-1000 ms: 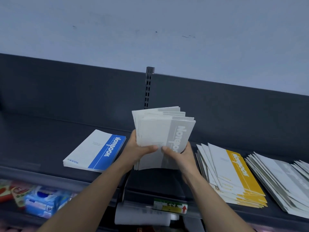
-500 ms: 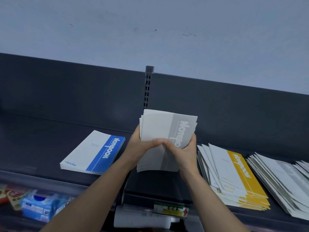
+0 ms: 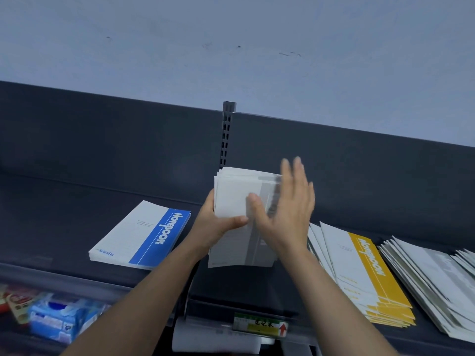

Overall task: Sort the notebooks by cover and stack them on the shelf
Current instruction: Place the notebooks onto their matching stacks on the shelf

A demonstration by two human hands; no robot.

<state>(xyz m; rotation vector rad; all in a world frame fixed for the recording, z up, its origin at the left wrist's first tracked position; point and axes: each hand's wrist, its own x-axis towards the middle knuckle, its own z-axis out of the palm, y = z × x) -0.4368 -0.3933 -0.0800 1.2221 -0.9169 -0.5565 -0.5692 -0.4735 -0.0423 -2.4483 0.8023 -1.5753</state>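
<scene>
My left hand (image 3: 214,226) grips a bundle of grey-striped notebooks (image 3: 235,196) by its left edge, thumb across the cover, holding it upright above the dark shelf (image 3: 64,201). In front of the bundle's right side is my right hand (image 3: 284,209), blurred, fingers straight and spread. A stack of blue-striped notebooks (image 3: 144,235) lies on the shelf to the left. To the right lies a fanned pile of yellow-striped notebooks (image 3: 359,273), and past it a fanned pile of grey ones (image 3: 431,281).
A slotted upright post (image 3: 226,134) rises behind the bundle against the dark back panel. A price label with a red arrow (image 3: 261,327) sits on the shelf's front rail. Blue tissue packs (image 3: 59,319) lie on a lower shelf at bottom left.
The fanned bundle has been squared up into a tidy stack. My right hand has let go of its lower edge and lifted open to the bundle's right side; the left hand still holds it.
</scene>
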